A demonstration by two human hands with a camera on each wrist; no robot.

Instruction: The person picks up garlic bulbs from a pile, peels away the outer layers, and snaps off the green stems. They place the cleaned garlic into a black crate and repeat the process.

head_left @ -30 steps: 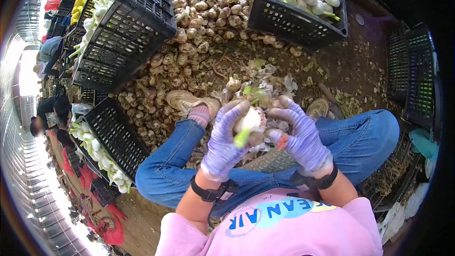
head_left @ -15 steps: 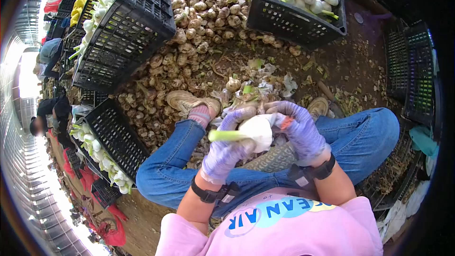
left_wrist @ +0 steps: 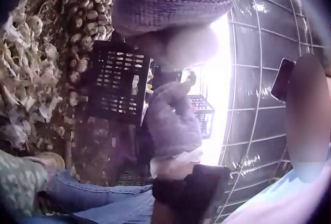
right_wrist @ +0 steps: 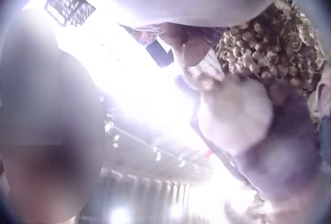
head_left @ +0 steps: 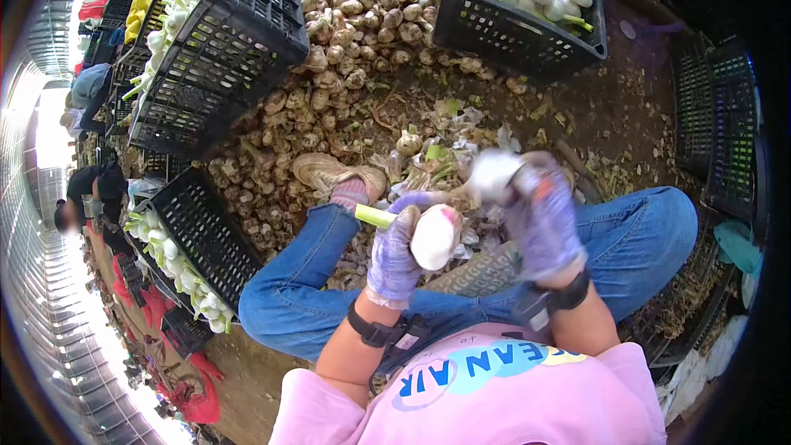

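You are gripping a peeled white garlic bulb (head_left: pixel 434 236) in your left hand (head_left: pixel 395 251), your gloved fingers curling round it over your lap, with its green stalk (head_left: pixel 374 216) pointing toward 10 o'clock. Your right hand (head_left: pixel 544 218) is sitting just beside it at 2 o'clock, its fingers pinching a blurred white strip of skin (head_left: pixel 493 173) above the bulb. A heap of unpeeled garlic (head_left: pixel 346 41) is lying on the ground at 12 o'clock, with black crates (head_left: pixel 210 41) of cleaned bulbs standing at 10 o'clock, 1 o'clock (head_left: pixel 519 33) and 8 o'clock (head_left: pixel 198 235).
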